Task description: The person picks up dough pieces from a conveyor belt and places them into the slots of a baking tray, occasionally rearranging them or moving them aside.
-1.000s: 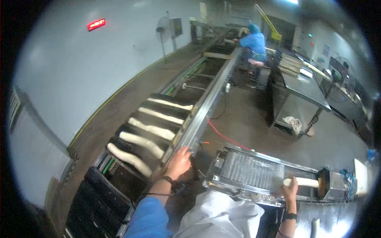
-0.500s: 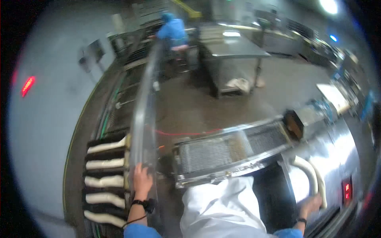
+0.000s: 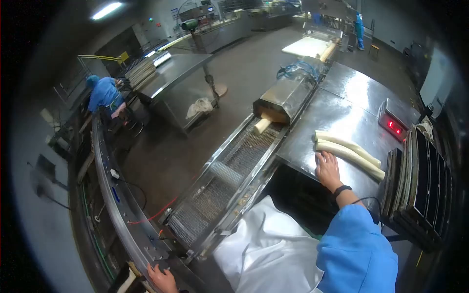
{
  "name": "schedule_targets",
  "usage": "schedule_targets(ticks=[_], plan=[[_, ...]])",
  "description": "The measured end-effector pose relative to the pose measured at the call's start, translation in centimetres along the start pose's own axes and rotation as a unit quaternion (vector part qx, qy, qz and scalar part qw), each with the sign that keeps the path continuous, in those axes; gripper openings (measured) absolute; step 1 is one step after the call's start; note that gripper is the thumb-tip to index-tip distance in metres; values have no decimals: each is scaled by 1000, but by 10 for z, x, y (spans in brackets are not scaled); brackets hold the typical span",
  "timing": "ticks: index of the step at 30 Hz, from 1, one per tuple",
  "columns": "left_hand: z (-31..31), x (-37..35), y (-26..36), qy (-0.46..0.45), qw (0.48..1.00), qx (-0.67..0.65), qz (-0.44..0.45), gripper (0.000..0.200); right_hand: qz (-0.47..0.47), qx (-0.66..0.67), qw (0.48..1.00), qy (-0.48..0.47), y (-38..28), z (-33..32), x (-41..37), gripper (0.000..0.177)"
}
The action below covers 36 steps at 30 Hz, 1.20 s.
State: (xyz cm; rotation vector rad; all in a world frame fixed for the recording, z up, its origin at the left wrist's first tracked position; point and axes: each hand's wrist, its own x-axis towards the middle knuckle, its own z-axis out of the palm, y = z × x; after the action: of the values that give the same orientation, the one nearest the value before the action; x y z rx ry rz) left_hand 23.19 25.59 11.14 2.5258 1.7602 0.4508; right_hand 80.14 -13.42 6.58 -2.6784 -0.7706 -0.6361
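Two long pale dough rolls [image 3: 352, 155] lie side by side on the steel table [image 3: 305, 146], slightly curved. My right hand [image 3: 328, 171] rests flat at the near roll's left end, fingers stretched out; whether the fingertips touch the dough is hard to tell. At the bottom, my left hand [image 3: 162, 279] lies on the metal rail [image 3: 110, 195] with fingers apart. Part of a dough strip in a dark tray [image 3: 128, 282] shows beside it. Another dough piece [image 3: 262, 126] pokes from the metal housing [image 3: 286, 100] onto the mesh conveyor [image 3: 205, 207].
A scale [image 3: 394, 122] with red digits stands on the table. Dark trays [image 3: 420, 180] are stacked upright at its right. Beyond the conveyor is another steel table [image 3: 171, 73] with a cloth beneath. A person in blue [image 3: 105, 95] works along the rail; another person [image 3: 360, 31] stands far back.
My view has swung right. My right hand has shifted from the rolls' near end to their left end in view. A dough piece now shows at the housing mouth. My left hand stays on the rail.
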Motion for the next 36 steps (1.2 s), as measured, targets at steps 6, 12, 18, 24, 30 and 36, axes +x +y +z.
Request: schedule_targets(ticks=[6, 12, 18, 24, 30, 36], plan=[[7, 0, -5, 4, 1000, 17, -5, 37, 33, -10, 999, -2, 8, 21, 21, 40], [6, -1, -4, 12, 1000, 4, 9, 36, 135, -98, 982, -84, -3, 48, 48, 53], [13, -1, -12, 14, 1000, 1, -2, 36, 58, -67, 986, -140, -24, 54, 58, 59], [6, -2, -6, 1, 1000, 17, -15, 34, 15, 100, 990, -95, -80, 86, 79, 64], [13, 0, -15, 7, 1000, 15, -12, 35, -166, 125, 951, -227, -228, 76, 107, 62], [19, 4, -24, 16, 1000, -5, 2, 33, -324, 98, 923, -186, -308, 91, 98, 35]])
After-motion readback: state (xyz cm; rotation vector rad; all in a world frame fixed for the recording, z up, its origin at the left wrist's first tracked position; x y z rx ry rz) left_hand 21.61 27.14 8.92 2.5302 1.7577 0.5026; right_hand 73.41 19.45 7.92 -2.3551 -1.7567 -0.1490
